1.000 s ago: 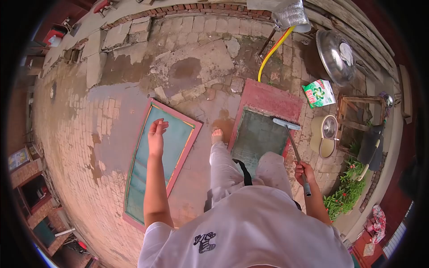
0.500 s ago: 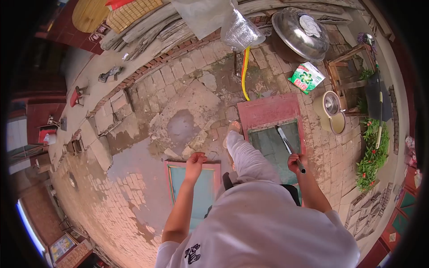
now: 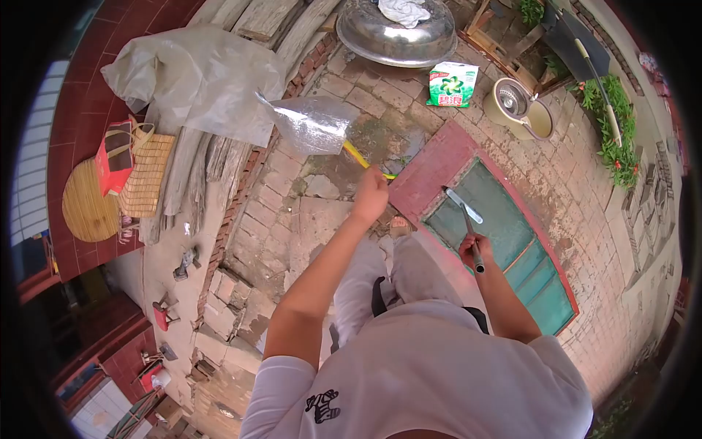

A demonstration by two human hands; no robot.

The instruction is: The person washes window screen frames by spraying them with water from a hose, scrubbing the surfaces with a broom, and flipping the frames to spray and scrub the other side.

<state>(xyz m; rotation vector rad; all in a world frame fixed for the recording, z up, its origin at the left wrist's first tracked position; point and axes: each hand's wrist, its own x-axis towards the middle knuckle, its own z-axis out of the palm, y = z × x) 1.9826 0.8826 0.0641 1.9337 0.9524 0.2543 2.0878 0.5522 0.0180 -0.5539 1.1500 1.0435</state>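
My right hand (image 3: 475, 250) is wrapped round the dark handle of a squeegee brush (image 3: 465, 205), whose pale head lies over the glass of a red-framed screen panel (image 3: 431, 172) on the ground. My left hand (image 3: 372, 194) is raised in front of me, near the panel's corner and the yellow hose (image 3: 356, 154). Its fingers are bent together, and what they hold, if anything, is hidden. Silver foil (image 3: 314, 126) covers the hose's far end.
A metal basin (image 3: 395, 36), a green-white detergent bag (image 3: 453, 85) and a beige bucket (image 3: 507, 102) stand beyond the panel. Plastic sheeting (image 3: 197, 73) and logs (image 3: 183, 175) lie at the left. A long-handled tool (image 3: 599, 95) and plants (image 3: 621, 157) are at the right.
The view has turned towards the foil and hose. My left hand has come up near the hose, while my right hand keeps hold of the brush. The second panel has left view.
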